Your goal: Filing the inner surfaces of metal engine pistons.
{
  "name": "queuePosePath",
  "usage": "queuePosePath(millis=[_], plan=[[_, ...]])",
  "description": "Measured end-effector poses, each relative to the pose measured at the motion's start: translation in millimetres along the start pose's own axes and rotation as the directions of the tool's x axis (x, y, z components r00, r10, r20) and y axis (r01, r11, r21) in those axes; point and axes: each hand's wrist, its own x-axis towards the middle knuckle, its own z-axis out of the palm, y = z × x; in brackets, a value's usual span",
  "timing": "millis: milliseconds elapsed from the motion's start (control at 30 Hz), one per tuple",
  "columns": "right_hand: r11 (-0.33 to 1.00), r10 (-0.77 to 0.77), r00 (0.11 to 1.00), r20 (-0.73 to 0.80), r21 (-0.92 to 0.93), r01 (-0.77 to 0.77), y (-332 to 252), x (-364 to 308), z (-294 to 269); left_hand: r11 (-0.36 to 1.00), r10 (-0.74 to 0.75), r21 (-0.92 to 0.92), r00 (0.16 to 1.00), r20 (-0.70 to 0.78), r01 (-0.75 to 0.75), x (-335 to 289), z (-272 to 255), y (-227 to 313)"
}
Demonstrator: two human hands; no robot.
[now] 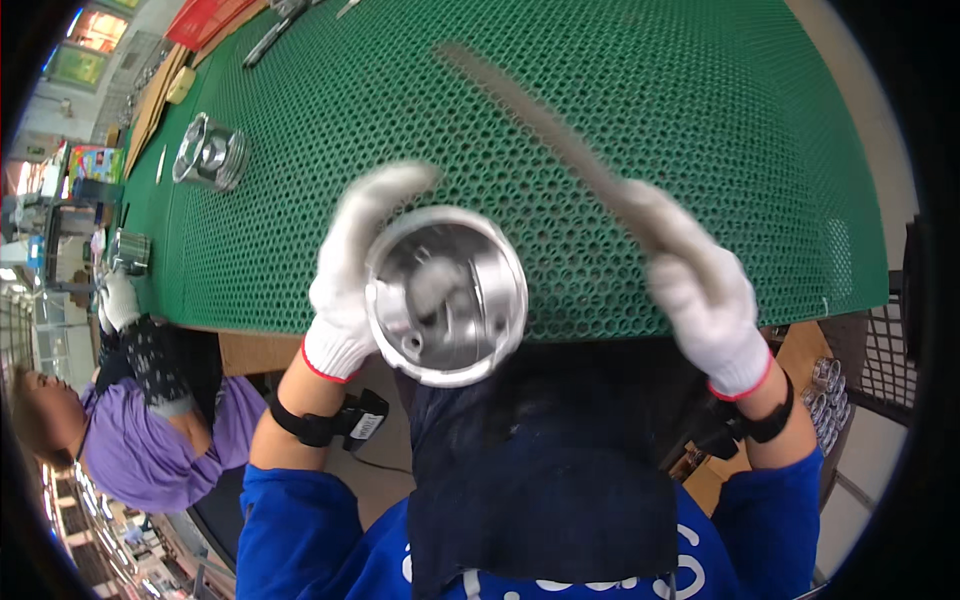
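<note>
Far L: co-worker (165, 450) in purple, white glove (122, 300) close to a metal cylinder (130, 252) nr the L end of the table (800, 150).
L edge: cardboard (150, 110), yellow block (181, 85) & thin pale stick (161, 163) along it; red sheet (205, 22) twd far L corner.
Just in from L edge: 2nd piston (211, 153) on green mat (600, 80), well apart from the hands.
Far side, L part: dark grey tool (270, 40) lying on mat.
L hand (345, 250): gloved, curled round L side of piston (445, 300); fingers blurred.
Piston pos.: nr middle of near edge, hollow side up to camera; can't tell if it touches table.
Open room: bare mat btwn hands & on twd far side, also R of the flat bar (540, 118).
In the way: bar, blurred, slants from R hand up-L across mid-table view.
R hand (705, 290): gloved, closed on bar's near end, by near edge.
R edge: curves to near R corner; dark mesh rack (888, 340) beyond, stacked metal parts (825, 400) below corner.
</note>
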Motion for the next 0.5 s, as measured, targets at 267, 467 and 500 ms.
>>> queuePosePath(millis=[267, 467, 500], plan=[[0.957, 0.275, 0.952, -0.133, -0.056, -0.284, -7, -30, -3, 0.868, -0.338, -0.429, 0.931, -0.137, 0.252, -28, 26, 20], [0.952, 0.109, 0.994, -0.014, -0.288, -0.108, -22, -62, -17, 0.736, -0.549, -0.509, 0.833, -0.064, 0.446, -49, 15, 27], [0.924, 0.092, 0.996, 0.018, -0.373, -0.079, -28, -66, -18, 0.805, -0.475, -0.455, 0.873, -0.107, 0.382, -53, 14, 20]])
